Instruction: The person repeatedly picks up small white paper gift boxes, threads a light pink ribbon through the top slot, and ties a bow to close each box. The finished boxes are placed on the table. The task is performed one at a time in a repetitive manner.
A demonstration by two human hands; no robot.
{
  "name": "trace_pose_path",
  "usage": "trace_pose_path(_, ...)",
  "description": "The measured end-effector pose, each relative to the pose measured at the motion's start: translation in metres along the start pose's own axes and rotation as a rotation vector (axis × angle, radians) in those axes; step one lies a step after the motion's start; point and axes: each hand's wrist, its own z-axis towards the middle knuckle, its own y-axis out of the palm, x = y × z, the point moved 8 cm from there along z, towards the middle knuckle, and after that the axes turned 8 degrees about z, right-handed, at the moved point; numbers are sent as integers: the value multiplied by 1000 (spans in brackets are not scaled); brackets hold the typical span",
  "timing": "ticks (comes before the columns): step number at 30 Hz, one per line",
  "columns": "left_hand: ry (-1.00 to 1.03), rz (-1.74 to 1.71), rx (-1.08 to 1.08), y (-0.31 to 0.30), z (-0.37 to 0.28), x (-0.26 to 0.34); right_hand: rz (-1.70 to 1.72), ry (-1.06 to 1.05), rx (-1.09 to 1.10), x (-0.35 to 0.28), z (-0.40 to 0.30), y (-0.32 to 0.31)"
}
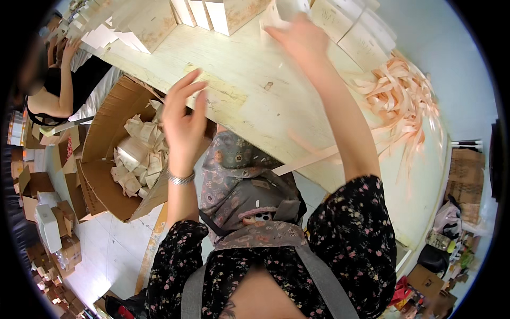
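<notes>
My right hand point(305, 38) reaches to the far side of the pale worktop point(259, 85), blurred by motion. Its fingers are at a white paper item point(289, 10) beside a row of cream printed boxes or cards point(358, 36); whether they grip it cannot be told. My left hand point(185, 107) is raised near the worktop's front edge, fingers apart, with nothing in it. Below my right forearm, a peach ribbon point(306, 159) lies across the front edge. A heap of peach ribbons point(398, 91) lies at the right.
More cream printed boxes or cards point(149, 24) stand at the far left. An open cardboard box point(107, 175) with crumpled paper pieces point(139, 147) stands left of my legs. Another person point(51, 95) is at the upper left. Cartons point(67, 251) lie on the floor.
</notes>
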Motion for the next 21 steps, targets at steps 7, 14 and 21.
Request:
trace_pose_path(7,-102,-546,-380,95,10,6,636,-298,19,50,-129,-33)
trace_pose_path(14,-107,-921,-342,93,-23,1,1199,-177,-81,75,-155,0)
trace_pose_path(21,-215,-1137,-77,85,-35,1,1203,-308,-64,47,-158,-15)
